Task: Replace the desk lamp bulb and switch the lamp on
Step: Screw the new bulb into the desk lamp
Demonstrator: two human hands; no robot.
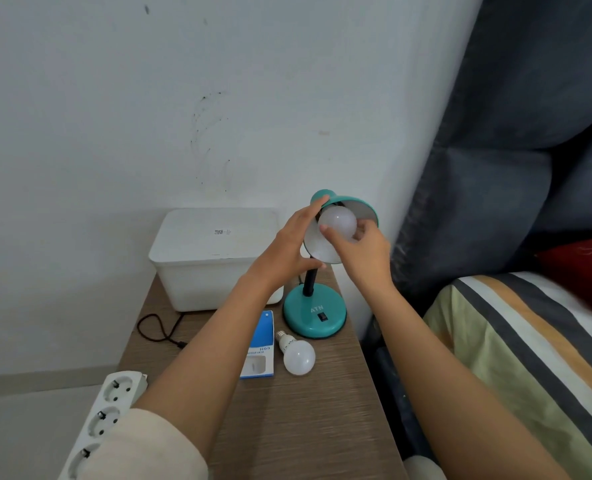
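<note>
A teal desk lamp stands on the wooden bedside table, its round base (313, 315) carrying a black rocker switch (322, 317). The lamp shade (363, 211) is tilted towards me. My left hand (291, 245) grips the shade's left rim and neck. My right hand (363, 252) has its fingers around a white bulb (337, 221) sitting in the shade's mouth; the bulb's base is hidden. A second white bulb (298, 355) lies loose on the table in front of the lamp base, beside a blue and white bulb box (259, 344). The lamp is unlit.
A white lidded plastic box (214, 258) sits at the back of the table (305, 427). A black cable (159, 329) loops at the left edge. A white power strip (104, 417) hangs at the front left. A striped bed (530, 358) and dark headboard are on the right.
</note>
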